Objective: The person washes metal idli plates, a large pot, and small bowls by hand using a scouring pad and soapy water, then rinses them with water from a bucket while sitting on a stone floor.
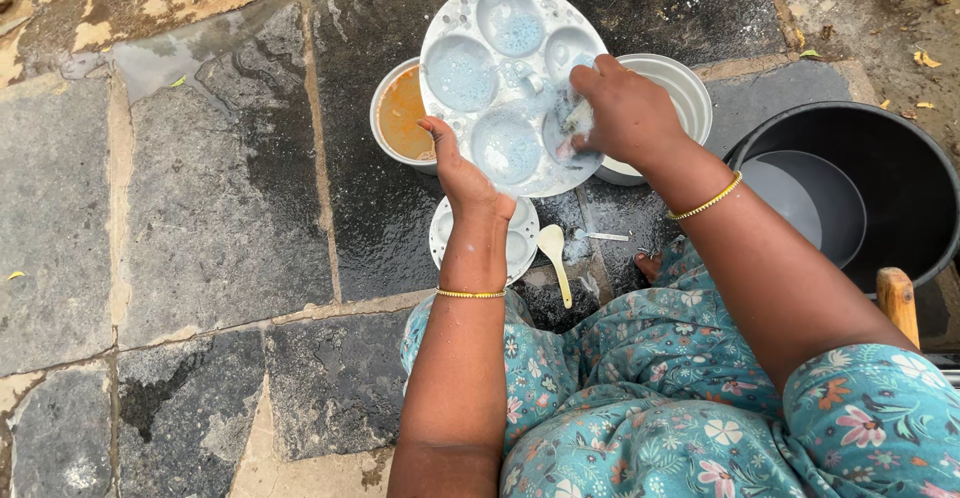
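A round metal steamer plate (497,68) with several shallow soapy cups is held up, tilted toward me. My left hand (462,176) grips its lower left rim. My right hand (622,110) presses a small scrub pad (577,116) against a cup on the plate's right side. Thin gold bangles circle both wrists. A second, smaller cupped plate (520,248) lies flat on the wet stone below, partly hidden by my left wrist.
A metal pot (400,115) with orange-brown liquid stands behind the plate at left, and a metal bowl (685,93) at right. A black tub (890,158) holding a metal dish sits far right. A pale spoon (555,258) lies on the dark stone floor (200,208).
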